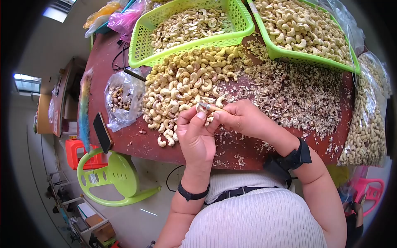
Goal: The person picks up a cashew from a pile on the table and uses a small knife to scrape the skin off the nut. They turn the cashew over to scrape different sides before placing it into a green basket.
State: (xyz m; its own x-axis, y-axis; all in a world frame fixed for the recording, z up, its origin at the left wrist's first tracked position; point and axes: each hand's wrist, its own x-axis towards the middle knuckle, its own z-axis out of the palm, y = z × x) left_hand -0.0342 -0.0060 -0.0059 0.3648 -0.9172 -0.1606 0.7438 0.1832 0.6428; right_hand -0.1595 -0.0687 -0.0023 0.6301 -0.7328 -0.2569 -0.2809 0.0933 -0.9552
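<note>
Between the thumb and fingers of my left hand (195,134) is a cashew nut (200,108), pinched near the front of the nut pile. My right hand (242,119) grips a small knife (211,107) with a light handle, its short blade touching the cashew. Just beyond both hands lies a heap of cashews (182,82), some pale and some yellowish. To the right of it spreads a layer of broken skin flakes (297,95). My right fingers partly hide the knife's handle.
Two green baskets (142,31) (264,35) with cashews stand at the back. A plastic bag (132,109) of dark bits and a phone (102,132) lie left on the red table (165,153). A full cashew bag (364,120) stands right; a green chair (120,177) is below left.
</note>
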